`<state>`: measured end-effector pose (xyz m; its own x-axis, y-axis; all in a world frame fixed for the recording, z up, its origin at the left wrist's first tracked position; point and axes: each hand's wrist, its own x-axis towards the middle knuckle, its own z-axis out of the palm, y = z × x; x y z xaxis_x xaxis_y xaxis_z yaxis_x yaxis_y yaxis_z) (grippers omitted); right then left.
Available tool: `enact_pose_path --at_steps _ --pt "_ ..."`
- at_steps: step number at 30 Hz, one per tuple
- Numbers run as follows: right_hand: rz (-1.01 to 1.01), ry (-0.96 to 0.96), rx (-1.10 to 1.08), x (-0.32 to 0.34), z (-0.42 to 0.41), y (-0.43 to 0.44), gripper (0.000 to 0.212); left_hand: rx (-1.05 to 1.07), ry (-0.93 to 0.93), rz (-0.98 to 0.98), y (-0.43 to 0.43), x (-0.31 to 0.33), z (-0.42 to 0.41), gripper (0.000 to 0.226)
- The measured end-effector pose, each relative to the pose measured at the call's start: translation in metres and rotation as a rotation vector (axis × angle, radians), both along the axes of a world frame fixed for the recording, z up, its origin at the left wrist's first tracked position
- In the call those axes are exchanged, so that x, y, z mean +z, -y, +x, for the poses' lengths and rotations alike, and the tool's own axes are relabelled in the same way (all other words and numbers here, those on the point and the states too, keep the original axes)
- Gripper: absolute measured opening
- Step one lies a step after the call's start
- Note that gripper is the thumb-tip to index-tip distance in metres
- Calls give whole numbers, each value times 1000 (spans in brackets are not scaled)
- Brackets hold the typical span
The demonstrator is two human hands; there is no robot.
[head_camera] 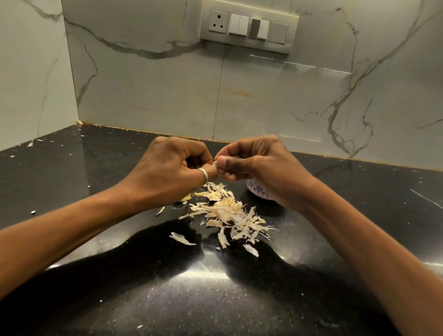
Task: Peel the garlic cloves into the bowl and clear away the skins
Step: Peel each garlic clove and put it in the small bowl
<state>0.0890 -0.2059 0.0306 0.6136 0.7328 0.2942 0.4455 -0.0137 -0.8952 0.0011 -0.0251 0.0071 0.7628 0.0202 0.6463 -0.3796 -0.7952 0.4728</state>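
Head view. At frame centre, above black counter (106,290): left hand (169,165) with fingers curled inward, ring (204,174) on it, fingertips meeting those of right hand (256,167), likewise curled tight. Pinched between both: garlic clove (215,164), only a pale sliver showing at the thumb tips. Just below the hands, lying on the counter: loose heap of dry skins (228,212), stray flakes toward lower centre. Under the right wrist, mostly hidden: patterned bowl (259,191), contents not visible. Upper centre, on marble wall: switch plate (248,25).
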Motion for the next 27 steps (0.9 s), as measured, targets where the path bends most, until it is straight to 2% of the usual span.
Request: enact_pose_path --at_steps 2,5,9,15,27 --pt "-15 -24 8 -1 0 -2 10 -5 -1 47 -2 -1 1 21" --pt "-14 -66 0 -3 0 -5 11 -10 -9 91 -8 -1 3 17" --pt "15 -97 -20 -2 -1 -5 12 20 -21 63 -10 1 4 6" --pt "62 -178 2 -5 -2 -8 13 32 -76 5 -9 1 5 7" --pt "103 -333 118 -2 -3 -6 15 46 -72 -23 -8 2 4 9"
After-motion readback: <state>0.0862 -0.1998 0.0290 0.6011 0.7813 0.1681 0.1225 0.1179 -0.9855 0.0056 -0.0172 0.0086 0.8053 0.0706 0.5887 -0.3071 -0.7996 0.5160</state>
